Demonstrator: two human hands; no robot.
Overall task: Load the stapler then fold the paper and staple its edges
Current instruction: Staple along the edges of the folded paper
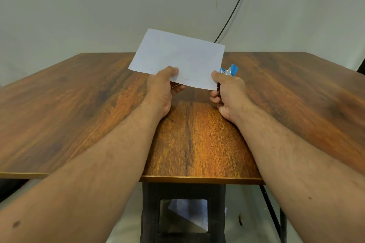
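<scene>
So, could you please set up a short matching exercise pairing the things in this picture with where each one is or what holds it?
Things:
1. paper
2. stapler
3. table
4. cable

Places:
A. runs down the wall
B. pinched by the left hand
C. gripped in the right hand
D. under both forearms

Pairs: 1-B, 2-C, 3-D, 4-A

Left forearm: bare, extended forward from the lower left, angled inward. Left hand (164, 87): raised, thumb on top and fingers curled beneath, pinching the near edge of a sheet. Right forearm: bare, extended forward from the lower right, angled inward. Right hand (230, 92): fingers wrapped around a small tool, thumb pressed against the sheet's near right corner. Both hands held level, near each other, well ahead of the body.
</scene>
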